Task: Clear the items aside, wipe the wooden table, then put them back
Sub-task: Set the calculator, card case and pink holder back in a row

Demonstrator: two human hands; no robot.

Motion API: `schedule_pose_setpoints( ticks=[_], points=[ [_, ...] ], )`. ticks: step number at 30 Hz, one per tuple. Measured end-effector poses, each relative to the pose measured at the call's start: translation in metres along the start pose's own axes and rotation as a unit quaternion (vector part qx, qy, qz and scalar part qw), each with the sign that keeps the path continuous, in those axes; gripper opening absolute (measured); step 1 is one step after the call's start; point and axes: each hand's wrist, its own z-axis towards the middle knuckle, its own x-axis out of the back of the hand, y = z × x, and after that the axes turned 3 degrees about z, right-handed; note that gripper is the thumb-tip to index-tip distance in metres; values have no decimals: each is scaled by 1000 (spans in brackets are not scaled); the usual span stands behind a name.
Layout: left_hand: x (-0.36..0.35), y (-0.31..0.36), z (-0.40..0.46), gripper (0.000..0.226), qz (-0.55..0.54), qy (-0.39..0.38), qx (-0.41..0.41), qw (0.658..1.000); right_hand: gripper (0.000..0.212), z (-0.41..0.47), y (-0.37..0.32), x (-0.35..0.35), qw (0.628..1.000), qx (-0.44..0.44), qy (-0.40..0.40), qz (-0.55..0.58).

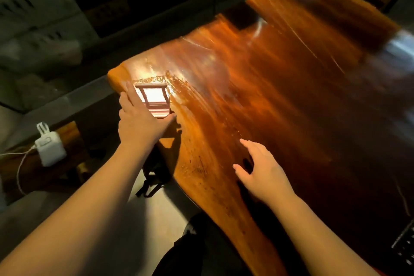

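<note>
A glossy reddish wooden table (280,101) fills the middle and right of the head view, with a bright glare near its left corner. A small pink frame-like stand (154,99) sits at that corner, close to the edge. My left hand (140,120) wraps around the stand, fingers along its left side and thumb under its near end. My right hand (263,171) hovers over the table near its front edge, fingers spread, holding nothing. The picture is motion-blurred.
A white charger with a cable (49,145) rests on a low wooden ledge at the left. A dark bag with straps (154,172) hangs below the table's edge. A keyboard corner (405,246) shows at the lower right. Blurred grey objects lie at the table's far right.
</note>
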Motion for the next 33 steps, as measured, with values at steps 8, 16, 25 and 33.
schedule_pose_setpoints(
  ticks=[8, 16, 25, 33],
  points=[
    [-15, -7, 6, 103, -97, -30, 12, 995, 71, -7, 0, -10, 999, -29, -15, 9],
    [-37, 55, -31, 83, -110, -56, -70, 990, 69, -53, 46, 19, 993, -95, 42, 49],
    [-94, 176, -134, 61, -116, -152, -234, 953, 68, -139, 130, 58, 970, -180, 153, 61],
    [-141, 269, -242, 78, -82, -231, -331, 911, 64, -230, 195, 71, 936, -257, 222, 90]
  ],
)
